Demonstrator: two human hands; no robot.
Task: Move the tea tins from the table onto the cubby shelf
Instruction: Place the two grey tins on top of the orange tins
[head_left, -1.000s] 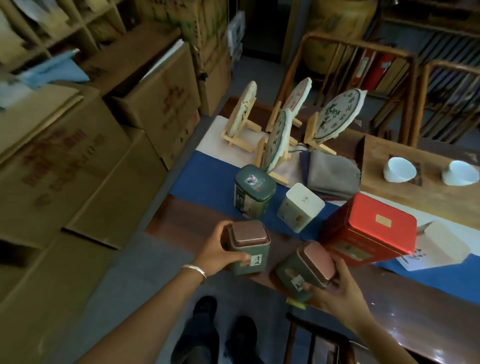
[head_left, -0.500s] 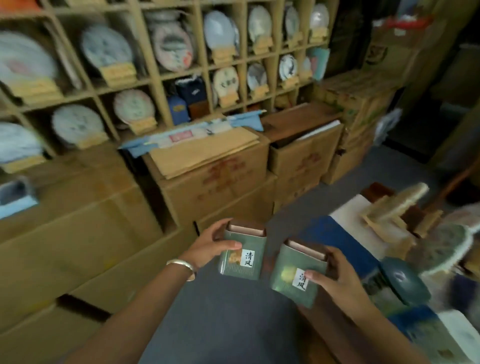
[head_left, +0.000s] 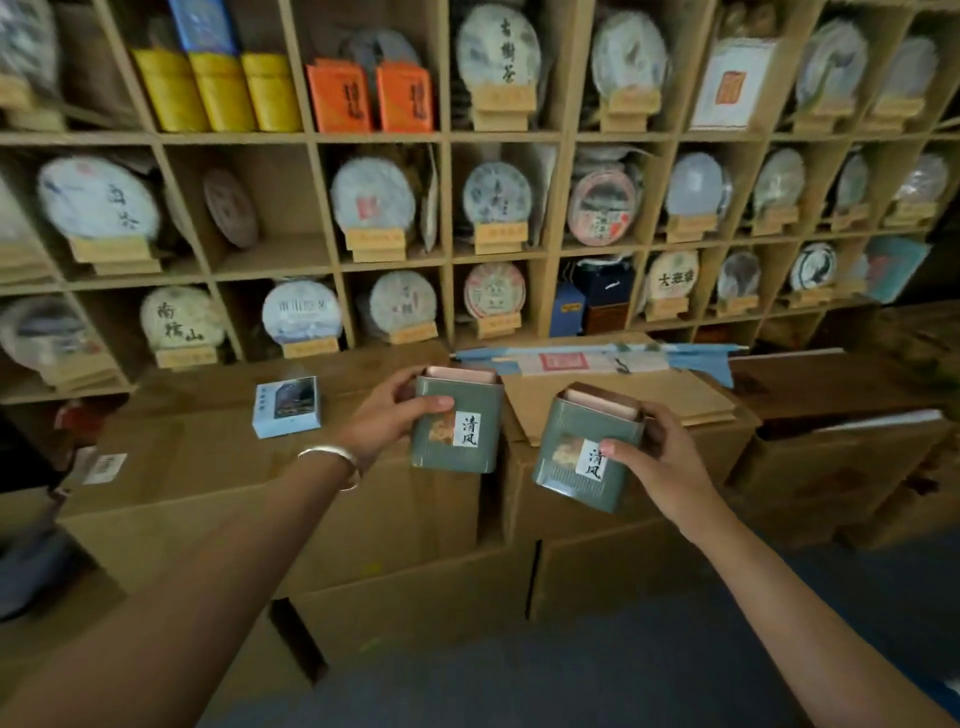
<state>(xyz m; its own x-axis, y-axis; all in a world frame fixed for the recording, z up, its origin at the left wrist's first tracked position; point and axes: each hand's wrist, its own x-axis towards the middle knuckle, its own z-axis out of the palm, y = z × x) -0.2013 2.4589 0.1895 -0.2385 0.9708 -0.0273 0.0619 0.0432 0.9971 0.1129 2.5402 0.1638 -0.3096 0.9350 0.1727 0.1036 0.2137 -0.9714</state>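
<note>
Two green square tea tins with pinkish lids and white labels are held up in front of me. My left hand (head_left: 384, 415) grips the left tea tin (head_left: 457, 423) by its side. My right hand (head_left: 657, 457) grips the right tea tin (head_left: 587, 449), which sits slightly lower. Both tins are upright and hang in the air above stacked cartons. Behind them stands the wooden cubby shelf (head_left: 447, 137), most compartments filled with round wrapped tea cakes on small stands. One cubby (head_left: 275, 208) in the middle row holds only a single brown cake.
Large cardboard cartons (head_left: 395, 519) are stacked between me and the shelf, reaching its lowest row. A small light-blue box (head_left: 285, 405) and flattened cardboard with blue paper (head_left: 613, 364) lie on top. Grey floor (head_left: 571, 675) lies below my arms.
My view has swung from the table to face the cubby shelf. Both hands lifted the two green tins off the table and carried them up in front of the shelf.
</note>
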